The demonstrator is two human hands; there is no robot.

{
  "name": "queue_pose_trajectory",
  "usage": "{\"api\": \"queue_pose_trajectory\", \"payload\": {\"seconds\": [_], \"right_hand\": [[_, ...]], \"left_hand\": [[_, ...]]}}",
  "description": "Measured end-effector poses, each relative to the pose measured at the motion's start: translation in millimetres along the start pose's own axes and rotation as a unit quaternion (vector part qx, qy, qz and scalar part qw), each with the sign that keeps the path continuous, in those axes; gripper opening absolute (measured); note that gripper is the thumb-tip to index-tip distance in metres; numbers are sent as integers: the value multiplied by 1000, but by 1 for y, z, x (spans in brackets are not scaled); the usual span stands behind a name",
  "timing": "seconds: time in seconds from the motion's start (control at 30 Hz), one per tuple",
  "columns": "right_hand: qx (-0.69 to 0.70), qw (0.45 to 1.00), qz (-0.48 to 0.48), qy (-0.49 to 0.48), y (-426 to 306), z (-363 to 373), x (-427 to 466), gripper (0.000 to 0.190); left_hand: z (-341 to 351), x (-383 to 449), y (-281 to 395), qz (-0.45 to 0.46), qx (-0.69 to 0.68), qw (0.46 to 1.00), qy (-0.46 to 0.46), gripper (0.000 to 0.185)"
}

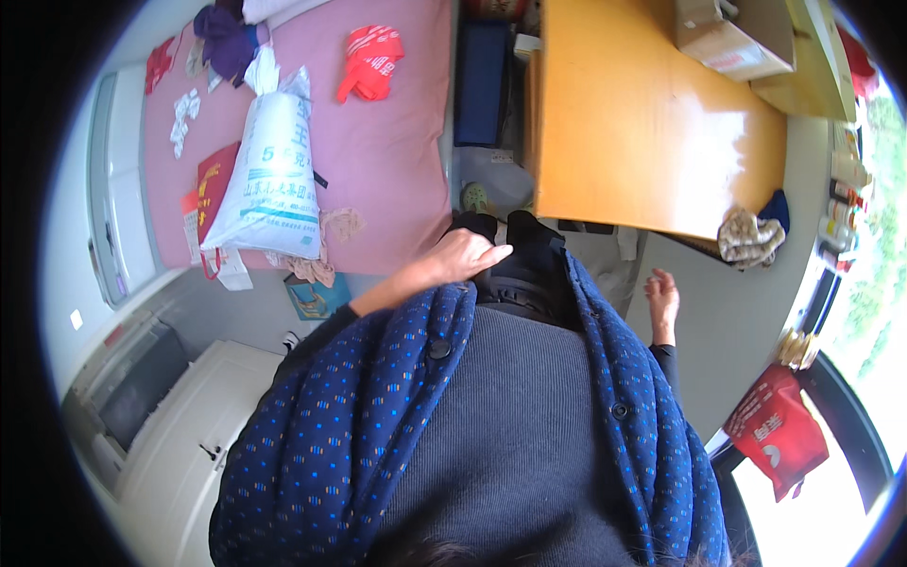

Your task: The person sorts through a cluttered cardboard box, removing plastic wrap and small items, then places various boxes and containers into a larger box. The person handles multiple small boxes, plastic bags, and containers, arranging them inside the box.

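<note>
My left hand (468, 255) hovers over my black trousers (528, 273), its fingers curled and its thumb stretched to the right. The palm faces away, so its inside is hidden. On the other side, my right hand (662, 292) hangs near the grey wall with its fingers loosely bent and apart, holding nothing. I wear an unbuttoned navy padded vest (340, 439) with small coloured marks over a dark ribbed top (517, 425). Before me a bed with a pink sheet (397, 170) stands on the left, and a yellow-brown wooden table (616, 127) on the right.
On the bed lie a printed white woven sack (273, 177), a red cloth (372, 64) and purple clothing (227, 42). A cardboard box (737, 42) and a patterned furry item (751, 237) rest on the table. A green clog (475, 198) shows between bed and table. Behind left is a white door (191, 411).
</note>
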State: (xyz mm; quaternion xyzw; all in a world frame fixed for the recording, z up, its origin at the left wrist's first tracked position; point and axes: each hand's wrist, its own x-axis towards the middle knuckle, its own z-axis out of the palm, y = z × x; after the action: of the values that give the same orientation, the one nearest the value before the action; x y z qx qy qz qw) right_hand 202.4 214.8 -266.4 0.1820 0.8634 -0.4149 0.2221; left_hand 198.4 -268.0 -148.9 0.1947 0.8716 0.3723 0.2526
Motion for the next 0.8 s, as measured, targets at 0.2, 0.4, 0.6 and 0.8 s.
{"api": "queue_pose_trajectory", "payload": {"seconds": [0.2, 0.4, 0.6, 0.8], "right_hand": [[-125, 979, -159, -3, -202, 52, 9, 19], [-244, 858, -416, -175, -294, 151, 1, 17], [-308, 718, -585, -219, -320, 174, 21, 7], [-496, 542, -586, -340, -309, 192, 61, 13]], "left_hand": [[16, -95, -46, -169, -299, 912, 225, 49], [111, -138, -160, -394, -139, 823, 384, 44], [233, -243, -191, -541, -586, 351, 491, 26], [285, -218, -88, -536, -594, 280, 530, 36]]}}
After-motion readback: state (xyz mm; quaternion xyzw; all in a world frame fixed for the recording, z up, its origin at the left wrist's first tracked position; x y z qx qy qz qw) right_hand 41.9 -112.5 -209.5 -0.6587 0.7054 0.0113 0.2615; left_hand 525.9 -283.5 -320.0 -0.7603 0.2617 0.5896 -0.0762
